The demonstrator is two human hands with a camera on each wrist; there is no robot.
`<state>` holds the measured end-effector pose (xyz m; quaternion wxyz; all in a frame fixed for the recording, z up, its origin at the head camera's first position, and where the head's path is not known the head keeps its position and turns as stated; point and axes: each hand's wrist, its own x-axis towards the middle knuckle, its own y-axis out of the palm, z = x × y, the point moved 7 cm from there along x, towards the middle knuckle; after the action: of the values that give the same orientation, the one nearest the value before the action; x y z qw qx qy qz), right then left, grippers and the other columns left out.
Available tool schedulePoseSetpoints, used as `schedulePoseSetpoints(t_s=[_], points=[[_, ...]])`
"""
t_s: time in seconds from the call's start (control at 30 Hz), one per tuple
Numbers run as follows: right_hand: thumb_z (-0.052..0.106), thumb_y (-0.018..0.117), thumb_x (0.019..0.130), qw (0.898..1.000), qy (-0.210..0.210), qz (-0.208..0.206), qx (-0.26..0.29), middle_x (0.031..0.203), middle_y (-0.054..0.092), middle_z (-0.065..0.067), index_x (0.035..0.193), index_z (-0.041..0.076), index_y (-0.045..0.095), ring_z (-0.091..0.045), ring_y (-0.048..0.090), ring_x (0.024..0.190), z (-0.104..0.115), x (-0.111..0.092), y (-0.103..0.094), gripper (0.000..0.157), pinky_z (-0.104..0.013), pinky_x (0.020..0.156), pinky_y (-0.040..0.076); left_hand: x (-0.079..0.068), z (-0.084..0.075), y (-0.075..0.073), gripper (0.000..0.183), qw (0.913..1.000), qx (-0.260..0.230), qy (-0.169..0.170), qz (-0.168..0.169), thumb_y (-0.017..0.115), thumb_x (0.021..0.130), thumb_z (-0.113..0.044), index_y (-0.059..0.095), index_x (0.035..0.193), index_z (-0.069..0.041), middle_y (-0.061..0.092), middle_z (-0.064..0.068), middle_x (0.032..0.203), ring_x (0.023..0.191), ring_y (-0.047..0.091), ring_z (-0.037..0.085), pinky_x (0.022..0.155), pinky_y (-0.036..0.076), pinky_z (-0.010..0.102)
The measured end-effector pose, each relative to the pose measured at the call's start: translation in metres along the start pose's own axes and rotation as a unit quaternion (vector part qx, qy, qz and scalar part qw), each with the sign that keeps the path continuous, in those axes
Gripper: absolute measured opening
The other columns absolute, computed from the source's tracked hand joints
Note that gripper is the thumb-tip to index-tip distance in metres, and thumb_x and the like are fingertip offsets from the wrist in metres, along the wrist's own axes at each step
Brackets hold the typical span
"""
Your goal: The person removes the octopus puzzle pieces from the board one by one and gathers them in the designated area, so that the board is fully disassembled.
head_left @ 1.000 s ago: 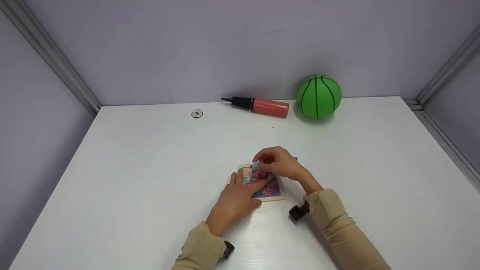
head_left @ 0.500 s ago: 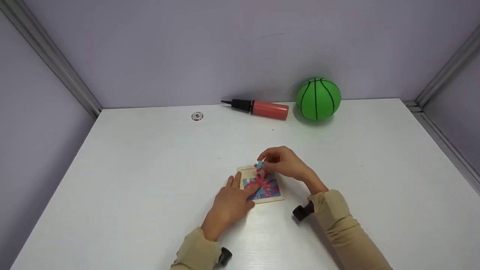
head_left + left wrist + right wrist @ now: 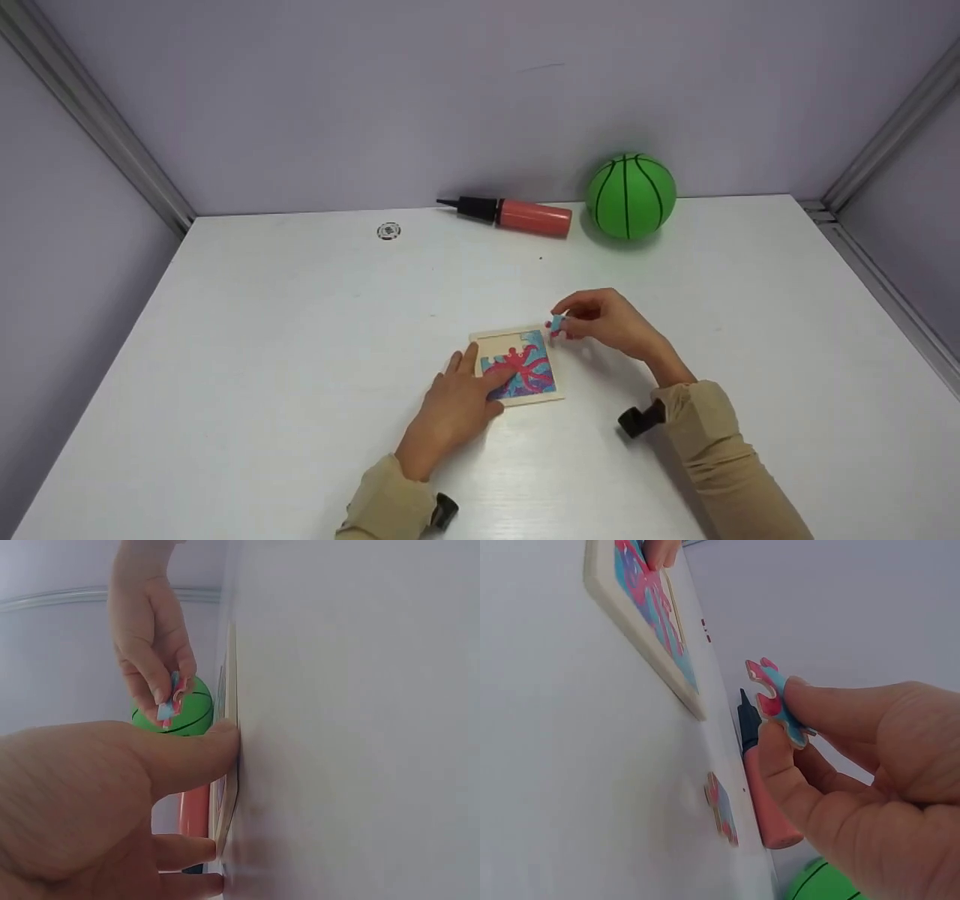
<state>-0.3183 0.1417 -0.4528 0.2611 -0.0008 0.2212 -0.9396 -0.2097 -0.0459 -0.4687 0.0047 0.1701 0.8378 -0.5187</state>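
Pink and blue tint the knobbed puzzle piece (image 3: 779, 706) the right hand (image 3: 611, 322) pinches, the left hand (image 3: 454, 405) spread.

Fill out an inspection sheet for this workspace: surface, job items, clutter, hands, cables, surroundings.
Surface: white table, with a small dark speck in front of the pump.
Job items: puzzle board with an octopus picture, bare at its upper left; held piece, off the table; loose piece on the table, seen in the right wrist view.
Clutter: pump, green ball and round patterned disc along the far edge.
Hands: left hand rests on the puzzle board; right hand pinches the held piece near the board's upper right corner.
Cables: nothing seen.
Surroundings: pale walls at the back and both sides, metal strips at the corners.
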Motion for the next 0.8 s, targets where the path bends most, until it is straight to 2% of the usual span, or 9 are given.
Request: schedulePoseSetpoints(t_s=[0.1, 0.27, 0.43, 0.6, 0.8], points=[[0.003, 0.064, 0.090, 1.000, 0.009, -0.004, 0.005, 0.102, 0.066, -0.017, 0.115, -0.004, 0.065, -0.020, 0.061, 0.086, -0.006, -0.006, -0.009, 0.026, -0.027, 0.077, 0.054, 0.000, -0.001, 0.000, 0.048, 1.0000, -0.004, -0.003, 0.003, 0.061, 0.092, -0.021, 0.053, 0.139, -0.022, 0.024, 0.026, 0.152, 0.139, 0.022, 0.047, 0.104, 0.028, 0.063], [0.004, 0.066, 0.088, 0.999, 0.021, -0.029, -0.022, 0.102, 0.063, -0.012, 0.114, 0.000, 0.067, -0.021, 0.054, 0.087, -0.014, -0.013, -0.027, 0.026, -0.022, 0.074, 0.050, 0.001, -0.006, 0.002, 0.048, 0.9998, -0.011, -0.017, -0.004, 0.065, 0.090, -0.026, 0.054, 0.137, -0.021, 0.023, 0.030, 0.151, 0.138, 0.021, 0.050, 0.102, 0.027, 0.066], [0.004, 0.067, 0.088, 0.998, 0.029, -0.047, -0.018, 0.103, 0.062, -0.013, 0.115, -0.001, 0.066, -0.021, 0.055, 0.087, -0.017, -0.020, -0.039, 0.028, -0.023, 0.075, 0.052, 0.001, -0.013, 0.005, 0.057, 0.9996, -0.021, -0.017, -0.010, 0.068, 0.087, -0.030, 0.050, 0.140, -0.017, 0.020, 0.032, 0.151, 0.138, 0.020, 0.050, 0.101, 0.025, 0.069], [0.003, 0.067, 0.087, 0.998, 0.030, -0.057, -0.026, 0.104, 0.062, -0.013, 0.115, -0.002, 0.066, -0.022, 0.052, 0.088, -0.021, -0.021, -0.047, 0.029, -0.022, 0.074, 0.050, -0.004, -0.014, 0.006, 0.065, 0.9999, -0.013, -0.007, 0.009, 0.069, 0.087, -0.032, 0.043, 0.145, -0.015, 0.015, 0.031, 0.153, 0.140, 0.016, 0.049, 0.103, 0.023, 0.068], [0.002, 0.064, 0.088, 0.996, 0.040, -0.067, -0.049, 0.114, 0.061, -0.016, 0.116, -0.001, 0.066, -0.025, 0.052, 0.096, -0.026, -0.024, -0.055, 0.028, -0.022, 0.078, 0.048, -0.006, -0.014, 0.006, 0.069, 0.9993, 0.004, -0.002, 0.037, 0.068, 0.086, -0.035, 0.041, 0.146, -0.016, 0.011, 0.029, 0.154, 0.141, 0.013, 0.046, 0.105, 0.023, 0.065]])
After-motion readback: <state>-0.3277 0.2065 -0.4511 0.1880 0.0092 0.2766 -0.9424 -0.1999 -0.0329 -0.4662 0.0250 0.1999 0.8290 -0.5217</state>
